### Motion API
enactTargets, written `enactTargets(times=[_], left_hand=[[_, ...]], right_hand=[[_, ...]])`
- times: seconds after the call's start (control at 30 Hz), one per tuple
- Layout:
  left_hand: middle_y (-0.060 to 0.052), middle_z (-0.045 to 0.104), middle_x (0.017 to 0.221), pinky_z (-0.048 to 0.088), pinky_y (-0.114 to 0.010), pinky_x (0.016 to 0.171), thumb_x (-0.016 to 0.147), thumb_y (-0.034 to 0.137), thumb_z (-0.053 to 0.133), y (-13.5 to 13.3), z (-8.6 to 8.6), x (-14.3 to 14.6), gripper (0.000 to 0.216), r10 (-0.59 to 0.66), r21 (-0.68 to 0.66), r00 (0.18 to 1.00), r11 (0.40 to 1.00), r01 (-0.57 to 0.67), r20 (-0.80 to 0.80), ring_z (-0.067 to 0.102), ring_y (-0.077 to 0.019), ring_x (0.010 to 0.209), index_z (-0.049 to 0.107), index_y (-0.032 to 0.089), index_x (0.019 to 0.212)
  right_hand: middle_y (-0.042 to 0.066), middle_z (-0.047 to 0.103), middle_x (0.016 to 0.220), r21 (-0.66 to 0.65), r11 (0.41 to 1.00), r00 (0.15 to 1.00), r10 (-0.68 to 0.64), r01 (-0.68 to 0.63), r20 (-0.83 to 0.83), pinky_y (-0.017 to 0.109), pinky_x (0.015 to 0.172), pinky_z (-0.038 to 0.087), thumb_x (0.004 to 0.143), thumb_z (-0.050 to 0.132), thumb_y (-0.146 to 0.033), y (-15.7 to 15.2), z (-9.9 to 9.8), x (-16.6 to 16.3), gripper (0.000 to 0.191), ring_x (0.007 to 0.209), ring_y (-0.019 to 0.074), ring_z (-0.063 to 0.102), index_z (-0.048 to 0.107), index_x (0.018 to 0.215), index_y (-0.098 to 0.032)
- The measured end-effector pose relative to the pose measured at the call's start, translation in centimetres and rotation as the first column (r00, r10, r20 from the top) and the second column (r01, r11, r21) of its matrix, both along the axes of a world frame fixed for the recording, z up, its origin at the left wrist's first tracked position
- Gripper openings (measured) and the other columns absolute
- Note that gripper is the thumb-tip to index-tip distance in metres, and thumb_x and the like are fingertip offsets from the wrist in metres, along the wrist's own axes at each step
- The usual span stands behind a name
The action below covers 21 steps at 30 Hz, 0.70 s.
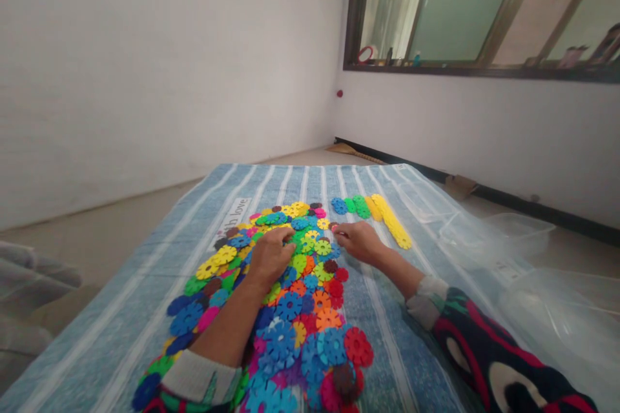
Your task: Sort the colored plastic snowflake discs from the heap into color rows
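Note:
A large heap of colourful, notched plastic snowflake discs (pixel 289 305) is spread over a striped cloth. My left hand (pixel 271 258) rests over the heap's upper middle, its thumb and forefinger bent with a small gap between them. Green and yellow discs lie beside its fingertips, and no held piece shows there. At the heap's right edge, my right hand (pixel 359 241) has its fingers pinched at a small reddish disc (pixel 334 227), which they partly hide. Beyond that hand, a joined row of blue, green and yellow discs (pixel 361 206) bends into a yellow strip (pixel 396 229).
The blue striped cloth (pixel 140 310) covers the table. Clear plastic containers (pixel 494 239) stand along the right side. Past the far edge, a broom (pixel 341 149) and a piece of cardboard (pixel 460 186) lie on the floor by the wall.

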State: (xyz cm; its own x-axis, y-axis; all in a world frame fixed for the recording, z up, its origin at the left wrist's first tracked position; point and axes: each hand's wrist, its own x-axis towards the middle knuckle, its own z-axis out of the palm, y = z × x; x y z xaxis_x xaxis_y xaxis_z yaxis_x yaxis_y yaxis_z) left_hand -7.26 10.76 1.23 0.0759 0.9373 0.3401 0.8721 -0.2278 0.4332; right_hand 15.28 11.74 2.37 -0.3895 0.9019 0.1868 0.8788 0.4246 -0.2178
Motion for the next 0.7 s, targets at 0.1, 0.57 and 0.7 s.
enactTargets(times=[0.1, 0.57, 0.7], left_hand=[[-0.003, 0.072, 0.089, 0.051, -0.028, 0.077, 0.068, 0.028, 0.053, 0.0, 0.2, 0.0, 0.029, -0.015, -0.004, 0.985, 1.0, 0.016, 0.171, 0.065, -0.0176, 0.079, 0.068, 0.018, 0.09], [-0.005, 0.073, 0.082, 0.052, -0.031, 0.073, 0.066, 0.044, 0.061, -0.4, 0.5, 0.4, 0.036, -0.121, -0.048, 0.896, 0.987, 0.156, 0.426, 0.066, -0.0203, 0.076, 0.07, 0.015, 0.085], [-0.003, 0.073, 0.081, 0.05, -0.029, 0.075, 0.068, 0.042, 0.057, -0.4, 0.6, 0.4, 0.031, -0.065, -0.015, 0.928, 0.997, 0.075, 0.366, 0.066, -0.0193, 0.077, 0.07, 0.017, 0.08]], right_hand=[[0.002, 0.07, 0.088, -0.013, 0.998, 0.994, 0.067, -0.068, -0.085, 0.022, 0.065, 0.034, 0.09, 0.044, -0.032, -0.8, -0.3, -1.7, 0.026, 0.082, 0.0151, 0.062, 0.068, 0.098, -0.025], [-0.002, 0.066, 0.065, -0.04, 0.979, 0.917, 0.171, -0.198, -0.36, 0.019, 0.062, 0.036, 0.083, 0.053, -0.023, 0.5, 0.1, -3.7, 0.018, 0.066, 0.0104, 0.058, 0.071, 0.084, -0.02], [0.001, 0.069, 0.078, -0.021, 0.999, 0.996, 0.037, -0.039, -0.083, 0.02, 0.063, 0.035, 0.085, 0.049, -0.025, 2.6, 1.8, -0.1, 0.023, 0.074, 0.0124, 0.06, 0.071, 0.091, -0.021]])
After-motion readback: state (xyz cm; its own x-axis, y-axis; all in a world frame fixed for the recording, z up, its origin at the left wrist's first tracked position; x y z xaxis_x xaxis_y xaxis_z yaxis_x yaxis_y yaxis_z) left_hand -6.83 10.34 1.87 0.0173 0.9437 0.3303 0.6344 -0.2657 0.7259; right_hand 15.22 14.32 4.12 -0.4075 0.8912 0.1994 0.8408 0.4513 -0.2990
